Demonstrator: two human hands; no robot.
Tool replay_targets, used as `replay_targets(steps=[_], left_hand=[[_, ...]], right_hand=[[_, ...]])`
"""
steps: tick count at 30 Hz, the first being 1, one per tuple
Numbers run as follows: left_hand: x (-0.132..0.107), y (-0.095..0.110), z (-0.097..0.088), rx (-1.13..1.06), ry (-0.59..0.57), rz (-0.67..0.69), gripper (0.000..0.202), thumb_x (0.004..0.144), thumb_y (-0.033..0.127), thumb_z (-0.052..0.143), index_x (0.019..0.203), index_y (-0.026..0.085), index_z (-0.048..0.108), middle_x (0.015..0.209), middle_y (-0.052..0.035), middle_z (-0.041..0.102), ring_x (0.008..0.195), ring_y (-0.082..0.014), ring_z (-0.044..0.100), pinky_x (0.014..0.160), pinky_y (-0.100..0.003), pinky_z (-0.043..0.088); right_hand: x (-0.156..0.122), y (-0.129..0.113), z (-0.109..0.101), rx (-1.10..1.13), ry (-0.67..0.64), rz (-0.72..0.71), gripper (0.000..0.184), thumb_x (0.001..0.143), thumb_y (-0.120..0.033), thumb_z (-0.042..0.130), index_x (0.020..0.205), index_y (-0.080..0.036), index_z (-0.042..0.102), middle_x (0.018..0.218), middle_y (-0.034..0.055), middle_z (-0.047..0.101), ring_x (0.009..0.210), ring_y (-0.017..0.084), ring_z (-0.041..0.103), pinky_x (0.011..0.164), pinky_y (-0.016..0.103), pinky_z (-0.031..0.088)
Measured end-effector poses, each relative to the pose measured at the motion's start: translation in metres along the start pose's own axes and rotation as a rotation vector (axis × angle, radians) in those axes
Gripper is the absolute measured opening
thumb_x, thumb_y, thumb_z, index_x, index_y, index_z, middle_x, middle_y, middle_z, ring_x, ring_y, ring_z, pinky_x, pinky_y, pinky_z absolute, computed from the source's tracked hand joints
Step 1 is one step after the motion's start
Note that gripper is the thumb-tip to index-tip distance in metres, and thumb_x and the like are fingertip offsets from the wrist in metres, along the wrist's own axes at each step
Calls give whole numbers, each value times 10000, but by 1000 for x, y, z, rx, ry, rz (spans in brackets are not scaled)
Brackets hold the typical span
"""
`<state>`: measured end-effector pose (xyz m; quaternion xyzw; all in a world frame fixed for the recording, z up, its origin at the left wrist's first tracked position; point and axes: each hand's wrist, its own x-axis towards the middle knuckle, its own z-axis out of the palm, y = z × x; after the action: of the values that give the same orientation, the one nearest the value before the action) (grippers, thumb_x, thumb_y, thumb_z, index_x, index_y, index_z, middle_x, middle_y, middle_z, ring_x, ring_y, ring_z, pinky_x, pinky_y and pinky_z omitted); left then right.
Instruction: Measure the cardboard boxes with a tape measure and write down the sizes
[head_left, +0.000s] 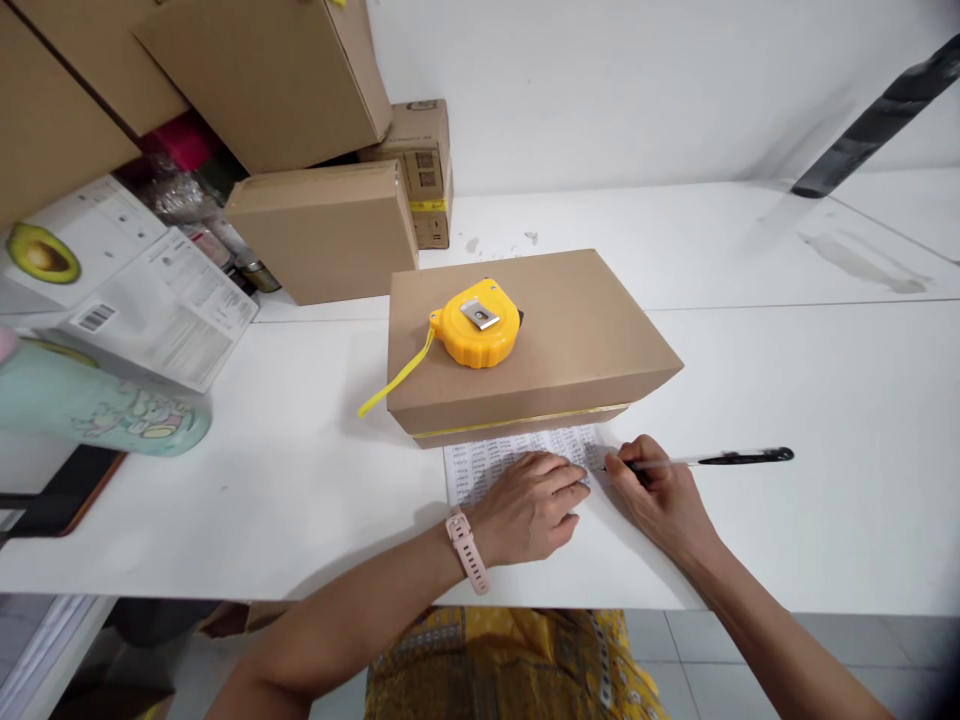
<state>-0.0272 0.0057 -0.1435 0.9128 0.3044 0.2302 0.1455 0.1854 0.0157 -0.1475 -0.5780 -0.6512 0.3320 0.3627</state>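
Right hand (664, 500) pinches a pen (712, 459), its tip on the sheet (510, 455). Left hand (529, 505) lies flat on the sheet, fingers loose, gripping nothing.

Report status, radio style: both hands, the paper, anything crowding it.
Left hand flat on printed sheet. Right hand grips pen, tip at the sheet. Cardboard box, yellow tape measure on top, sits at sheet's far edge.

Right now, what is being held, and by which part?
The right hand grips a pen near its tip; the left hand rests on the sheet.
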Motion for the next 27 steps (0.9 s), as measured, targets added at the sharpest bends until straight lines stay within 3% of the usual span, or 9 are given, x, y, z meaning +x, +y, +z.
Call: replay_targets(steps=[27], left_hand=[[0, 1, -2, -4, -2, -5, 242, 941, 212, 535, 1131, 130, 658, 1258, -99, 685, 1179, -247, 577, 1044, -404, 464]], right_hand=[[0, -1, 0, -8, 38, -13, 279, 917, -389, 590, 714, -237, 476, 590, -49, 413, 539, 119, 358, 479, 253, 296]])
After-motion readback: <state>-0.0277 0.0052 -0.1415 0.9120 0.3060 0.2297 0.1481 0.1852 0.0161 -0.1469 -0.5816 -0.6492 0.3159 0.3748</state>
